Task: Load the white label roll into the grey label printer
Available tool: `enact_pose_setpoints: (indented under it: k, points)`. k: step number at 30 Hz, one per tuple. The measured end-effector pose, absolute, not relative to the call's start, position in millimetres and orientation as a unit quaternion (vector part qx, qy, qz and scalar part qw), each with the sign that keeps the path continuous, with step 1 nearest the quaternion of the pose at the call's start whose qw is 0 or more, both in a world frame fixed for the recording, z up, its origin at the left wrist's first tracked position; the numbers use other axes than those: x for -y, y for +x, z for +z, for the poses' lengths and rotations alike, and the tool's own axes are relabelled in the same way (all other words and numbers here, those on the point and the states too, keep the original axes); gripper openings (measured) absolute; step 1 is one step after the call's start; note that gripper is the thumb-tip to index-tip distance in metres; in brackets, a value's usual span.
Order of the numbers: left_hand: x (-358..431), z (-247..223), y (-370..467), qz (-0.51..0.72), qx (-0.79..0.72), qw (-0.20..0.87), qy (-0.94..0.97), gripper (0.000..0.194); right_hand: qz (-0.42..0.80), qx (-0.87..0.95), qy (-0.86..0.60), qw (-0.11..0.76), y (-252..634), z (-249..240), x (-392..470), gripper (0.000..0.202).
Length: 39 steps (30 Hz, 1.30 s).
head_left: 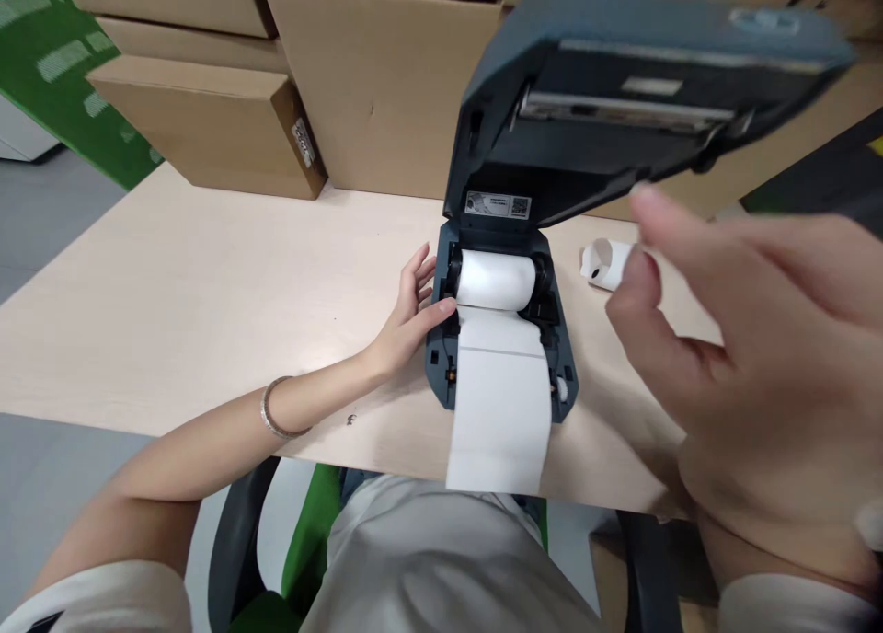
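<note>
A dark grey label printer [436, 375] stands on the table with its lid [593, 145] raised. Inside sits a white label roll [497, 281], and its label strip [502, 421] runs out over the front toward my lap. At the printer's left side, my left hand [414, 304] has its thumb over the edge and its fingers along the outside. My right hand [765, 366] is blurred and close to the camera, right of the printer. Its thumb and index finger are apart, with nothing seen between them. The index fingertip overlaps the lid's edge; I cannot tell whether it touches.
A crumpled white paper piece [607, 263] lies right of the printer. Large cardboard boxes [379, 90] form a wall behind, with a flat box [207, 127] at the back left. The table's [172, 320] front edge runs just before my lap.
</note>
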<state>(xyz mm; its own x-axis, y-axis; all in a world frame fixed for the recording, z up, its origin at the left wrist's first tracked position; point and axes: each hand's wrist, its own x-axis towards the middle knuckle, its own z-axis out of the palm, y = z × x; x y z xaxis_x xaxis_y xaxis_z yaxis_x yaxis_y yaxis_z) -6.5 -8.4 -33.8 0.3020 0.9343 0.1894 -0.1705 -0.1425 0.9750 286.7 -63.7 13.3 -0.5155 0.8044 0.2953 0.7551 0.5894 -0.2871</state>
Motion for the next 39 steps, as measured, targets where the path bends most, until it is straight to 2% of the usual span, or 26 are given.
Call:
enact_pose_setpoints:
  k: [6,8,11,14,18,24,30,34,39]
  points:
    - [12.9,-19.9,-7.8,0.455,-0.361,0.551,0.598,0.078,-0.081,0.827,-0.493,0.257,258.6,116.5,33.1,0.055]
    - [12.4,-17.9,-8.6,0.453,-0.362,0.553,0.598,0.078,-0.165,0.798,-0.515,0.267,258.0,128.1,29.9,0.065]
    - [11.0,-18.9,-9.7,0.453,-0.365,0.553,0.597,0.074,-0.228,0.772,-0.549,0.225,261.0,123.8,19.3,0.071]
    - [10.0,-20.9,-10.2,0.454,-0.373,0.542,0.601,0.072,-0.228,0.772,-0.562,0.191,267.3,110.5,-2.3,0.070]
    - [9.0,-21.3,-9.5,0.464,-0.372,0.544,0.592,0.065,-0.234,0.778,-0.541,0.218,279.6,93.4,-33.4,0.070]
    - [5.4,-20.6,-9.3,0.476,-0.387,0.519,0.596,0.063,-0.209,0.782,-0.551,0.202,285.9,71.8,-52.8,0.075]
    - [4.2,-20.5,-10.3,0.473,-0.403,0.474,0.624,0.062,-0.216,0.787,-0.518,0.254,275.8,74.6,-38.8,0.068]
    - [5.9,-18.0,-9.8,0.466,-0.413,0.445,0.644,0.060,-0.152,0.836,-0.485,0.205,251.6,80.0,-18.3,0.058]
    - [6.3,-17.4,-9.6,0.459,-0.413,0.433,0.657,0.062,-0.022,0.893,-0.436,0.109,233.8,64.1,-15.6,0.072]
